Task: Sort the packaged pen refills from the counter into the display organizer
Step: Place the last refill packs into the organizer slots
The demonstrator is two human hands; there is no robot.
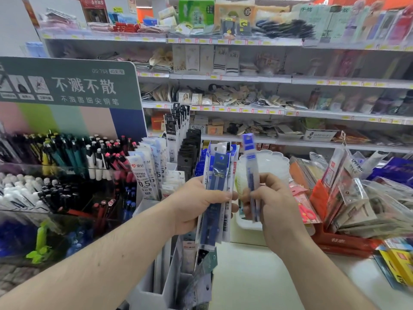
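- Standing upright on the counter [257, 276], the display organizer [156, 285] keeps refill packs in rows by type, headers up, so labels read from the front.
- Left hand [196, 202], fingers curled round a fanned stack of refill packs [218, 198], holds the stock beside the organizer, probably as a supply within reach.
- Right hand [270, 198] pinches a single blue refill pack [251, 173] upright, apart from the stack, apparently singled out for sorting.

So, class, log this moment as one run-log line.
left hand: grips refill stack | right hand: pinches single refill pack | organizer: ahead
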